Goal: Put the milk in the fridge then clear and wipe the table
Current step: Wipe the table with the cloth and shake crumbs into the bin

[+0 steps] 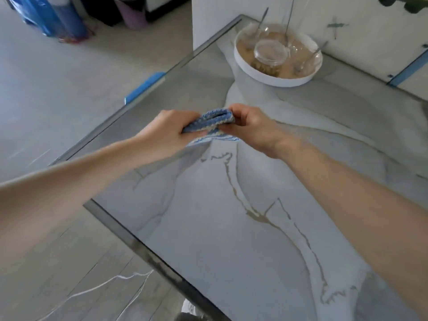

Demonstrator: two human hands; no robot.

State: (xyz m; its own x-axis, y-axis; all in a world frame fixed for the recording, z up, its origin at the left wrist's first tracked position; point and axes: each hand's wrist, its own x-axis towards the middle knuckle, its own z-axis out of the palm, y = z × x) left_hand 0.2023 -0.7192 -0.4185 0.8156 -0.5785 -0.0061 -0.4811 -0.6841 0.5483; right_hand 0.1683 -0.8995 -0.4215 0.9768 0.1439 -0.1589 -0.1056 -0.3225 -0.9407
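A folded blue cloth (209,123) with a pale edge is held just above the grey marble-patterned table (208,228), near its far left part. My left hand (169,130) grips the cloth's left end, fingers curled round it. My right hand (252,128) pinches the cloth's right end from the other side. Both forearms reach in from the bottom corners. No milk or fridge is in view.
A white round tray (278,77) at the table's far corner holds a glass jar (269,54), small glass bowls and spoons. A white wall stands behind it. Grey floor lies to the left, with blue bags (53,17) and a purple bin (134,15) far back.
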